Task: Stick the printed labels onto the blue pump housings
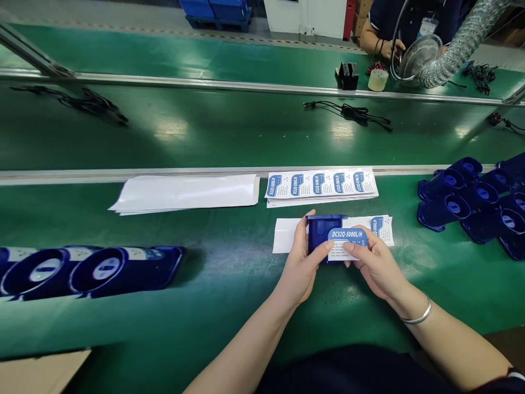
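Note:
My left hand (301, 265) grips a blue plastic housing (322, 232) from its left side, thumb on its front. My right hand (375, 262) presses a blue and white label (348, 241) reading DC52Q-5000L/H against the housing's front face, fingers curled round it. Under the housing lies a partly used label strip (287, 235) with one label left at its right end. A fuller sheet of labels (322, 185) lies just beyond it.
Blank white backing sheets (184, 192) lie to the left. Labelled blue housings (90, 271) sit in a row at near left, and several more blue housings (471, 202) are heaped at right. Black cables (353, 113) lie on the far belt. Another person (394, 33) works opposite.

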`<move>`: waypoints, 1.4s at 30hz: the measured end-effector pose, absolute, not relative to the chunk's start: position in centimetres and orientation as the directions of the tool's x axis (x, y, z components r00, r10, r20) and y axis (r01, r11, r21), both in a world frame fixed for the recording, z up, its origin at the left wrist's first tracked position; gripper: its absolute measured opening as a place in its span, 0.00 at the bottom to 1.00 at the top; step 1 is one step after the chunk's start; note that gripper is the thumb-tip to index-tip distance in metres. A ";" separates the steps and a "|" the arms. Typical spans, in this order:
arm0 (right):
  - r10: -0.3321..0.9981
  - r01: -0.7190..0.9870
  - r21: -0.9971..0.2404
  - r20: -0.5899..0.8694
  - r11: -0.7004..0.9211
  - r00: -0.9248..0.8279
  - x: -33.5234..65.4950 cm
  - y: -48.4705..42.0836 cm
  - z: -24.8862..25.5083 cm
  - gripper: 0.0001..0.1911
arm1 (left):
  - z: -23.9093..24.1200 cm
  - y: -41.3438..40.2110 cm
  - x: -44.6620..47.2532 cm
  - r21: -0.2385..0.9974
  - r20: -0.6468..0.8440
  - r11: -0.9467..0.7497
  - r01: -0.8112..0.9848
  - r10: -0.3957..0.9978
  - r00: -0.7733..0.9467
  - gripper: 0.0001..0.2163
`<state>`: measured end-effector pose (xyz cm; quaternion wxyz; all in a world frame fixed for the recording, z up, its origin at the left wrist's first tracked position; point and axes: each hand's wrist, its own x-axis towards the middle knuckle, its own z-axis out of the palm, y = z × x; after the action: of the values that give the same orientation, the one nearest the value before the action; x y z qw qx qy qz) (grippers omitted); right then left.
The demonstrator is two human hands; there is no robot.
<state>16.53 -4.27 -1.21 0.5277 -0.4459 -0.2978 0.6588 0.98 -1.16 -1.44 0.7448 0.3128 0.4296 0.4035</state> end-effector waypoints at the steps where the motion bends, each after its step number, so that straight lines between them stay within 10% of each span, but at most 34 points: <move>1: 0.956 -0.457 -0.845 -0.289 -0.279 -0.048 16.7 -4.1 -1.2 0.11 | -1.4 -1.2 0.9 0.804 -0.387 0.491 -0.337 0.861 0.331 0.41; 12: 0.974 -0.438 -0.869 -0.209 -0.228 -0.092 17.8 -3.5 -0.8 0.12 | -1.5 -1.9 0.9 0.784 -0.321 0.451 -0.428 0.883 0.341 0.46; 26: 0.960 0.390 -0.891 0.274 0.232 0.055 18.4 -4.2 -0.1 0.18 | -2.2 -2.0 0.7 0.770 -0.376 0.458 -0.445 0.889 0.263 0.27; 42: 0.862 0.396 -0.785 0.506 0.476 -0.033 16.8 -4.5 -0.3 0.19 | -2.1 -3.3 0.1 0.644 -0.387 0.517 -0.564 0.856 0.343 0.20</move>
<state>16.85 -4.48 -0.27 0.5208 -0.4605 -0.6832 0.2235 0.13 -3.32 -2.12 0.7937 0.2036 0.3588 0.4471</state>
